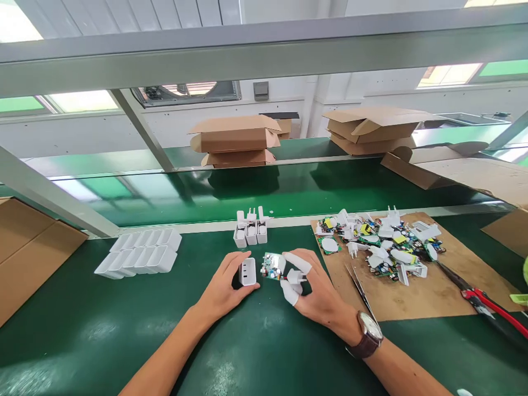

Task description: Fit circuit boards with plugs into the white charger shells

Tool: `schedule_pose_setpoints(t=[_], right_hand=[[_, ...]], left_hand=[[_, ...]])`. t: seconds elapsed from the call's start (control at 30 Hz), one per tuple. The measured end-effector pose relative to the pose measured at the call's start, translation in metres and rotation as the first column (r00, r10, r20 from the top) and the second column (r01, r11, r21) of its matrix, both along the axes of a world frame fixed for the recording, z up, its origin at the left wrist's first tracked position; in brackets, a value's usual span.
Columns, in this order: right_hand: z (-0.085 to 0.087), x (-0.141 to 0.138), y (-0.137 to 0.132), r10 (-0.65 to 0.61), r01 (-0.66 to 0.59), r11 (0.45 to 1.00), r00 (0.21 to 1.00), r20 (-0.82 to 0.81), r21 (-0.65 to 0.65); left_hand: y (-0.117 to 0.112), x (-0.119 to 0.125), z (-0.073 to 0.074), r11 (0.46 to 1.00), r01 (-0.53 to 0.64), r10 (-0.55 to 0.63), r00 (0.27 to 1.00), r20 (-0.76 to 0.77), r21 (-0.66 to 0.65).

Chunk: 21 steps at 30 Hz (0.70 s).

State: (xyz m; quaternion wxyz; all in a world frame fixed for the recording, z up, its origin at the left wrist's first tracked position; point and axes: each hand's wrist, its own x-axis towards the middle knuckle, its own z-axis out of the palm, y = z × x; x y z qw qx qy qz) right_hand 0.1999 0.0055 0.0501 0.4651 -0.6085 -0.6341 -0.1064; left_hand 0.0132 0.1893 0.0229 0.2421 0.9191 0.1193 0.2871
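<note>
My left hand [226,280] is closed round a white plastic charger housing [248,271], its open hollow turned to the right, with small dark slots showing inside. Just to the right, my right hand [311,283] grips a charger circuit board [272,265] with a white plug piece [295,276] at its near end. White covers sit on that hand's thumb and index finger. Board and housing are close together but apart. Beyond the hands stand several white housings [251,234] with parts sticking out of their tops.
Rows of white housings [140,253] stand at the left. A brown cardboard sheet [350,300] at the right bears heaped circuit boards [383,242], tweezers [359,289] and red-handled pliers [474,294]. Cardboard boxes [235,137] lie beyond the green belt [193,198]; another box [33,253] is at far left.
</note>
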Motion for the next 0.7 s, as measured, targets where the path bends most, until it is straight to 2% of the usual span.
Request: schedule_pose_setpoints(t=[0.1,0.23,0.7], right_hand=[[0.001,-0.007,-0.001,0.059,-0.059,0.998,0.994,0.093,-0.003],[-0.004,-0.013,-0.001,0.020,-0.021,1.000,0.978,0.209,0.000],[0.001,-0.017,-0.002,0.019,-0.008,0.999,0.961,0.277,-0.042]], left_hand=[[-0.002,0.002,0.000,0.996,0.034,-0.039,0.997,0.062,0.082],[-0.006,0.003,0.003,0.983,0.053,-0.070,0.993,0.091,0.177],[-0.009,0.005,0.004,0.957,0.090,-0.113,0.991,0.067,0.275]])
